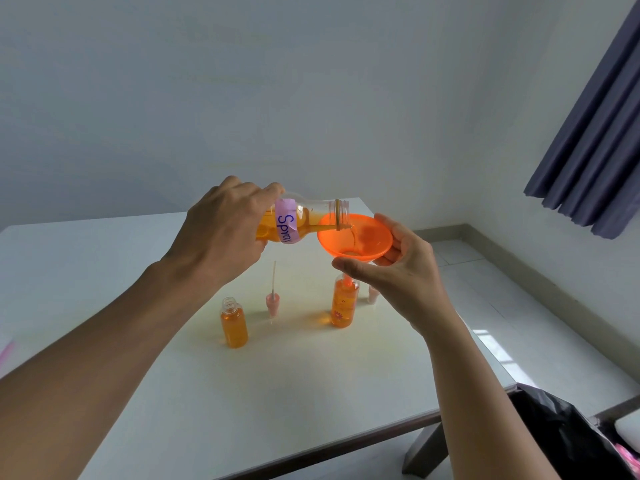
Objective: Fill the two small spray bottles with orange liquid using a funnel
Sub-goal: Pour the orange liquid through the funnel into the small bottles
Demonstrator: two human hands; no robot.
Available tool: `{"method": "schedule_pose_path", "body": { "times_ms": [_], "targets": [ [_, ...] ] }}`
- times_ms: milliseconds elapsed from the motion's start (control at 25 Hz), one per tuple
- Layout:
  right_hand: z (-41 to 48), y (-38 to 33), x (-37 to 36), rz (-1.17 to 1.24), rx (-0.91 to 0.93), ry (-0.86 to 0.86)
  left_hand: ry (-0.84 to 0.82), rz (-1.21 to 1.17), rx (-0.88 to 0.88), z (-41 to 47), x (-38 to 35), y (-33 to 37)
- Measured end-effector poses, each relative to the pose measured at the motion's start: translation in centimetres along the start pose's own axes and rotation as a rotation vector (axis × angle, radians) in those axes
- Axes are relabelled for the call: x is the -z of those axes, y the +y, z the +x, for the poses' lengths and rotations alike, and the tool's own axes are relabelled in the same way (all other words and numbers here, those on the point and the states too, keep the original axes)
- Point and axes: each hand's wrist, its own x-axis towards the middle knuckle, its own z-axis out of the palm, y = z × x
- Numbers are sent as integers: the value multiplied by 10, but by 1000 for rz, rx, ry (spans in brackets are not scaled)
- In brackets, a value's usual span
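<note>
Head view of a white table [138,393]. The left hand [221,237] is clamped around a clear source bottle [304,220], which is tipped nearly horizontal with its threaded open mouth toward 3 o'clock. A purple paper label [286,221], handwritten in blue, wraps the bottle's shoulder. Orange liquid [351,237] leaves the mouth as a thin stream and falls into the funnel [356,237], a translucent orange plastic cone with a smooth round rim. The right hand [398,271] sits at the funnel's 4 o'clock, thumb and fingers curled around the cone's lower wall and gripping it. The funnel's spout enters the neck of the right spray bottle [343,303], which stands upright directly beneath, at 6 o'clock from the funnel; it is a small clear cylinder with flower prints, filled nearly to the shoulder. The left spray bottle [233,323], a matching clear cylinder with an open threaded neck, stands upright at 8 o'clock from the funnel, well apart from both hands and mostly full. Between the two bottles a pink pump head [272,301] stands inverted, its thin dip tube pointing up. A second pink pump part [372,294] shows just beside the right spray bottle, partly hidden by the right hand. Dark blue curtain [595,140] hangs at 2 o'clock.
</note>
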Motion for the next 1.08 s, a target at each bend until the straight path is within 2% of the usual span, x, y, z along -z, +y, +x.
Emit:
{"method": "schedule_pose_path", "body": {
  "times_ms": [1080],
  "targets": [
    [1,-22,4,-3,-1,24,-86,-151,186,-21,15,-1]
  ]
}}
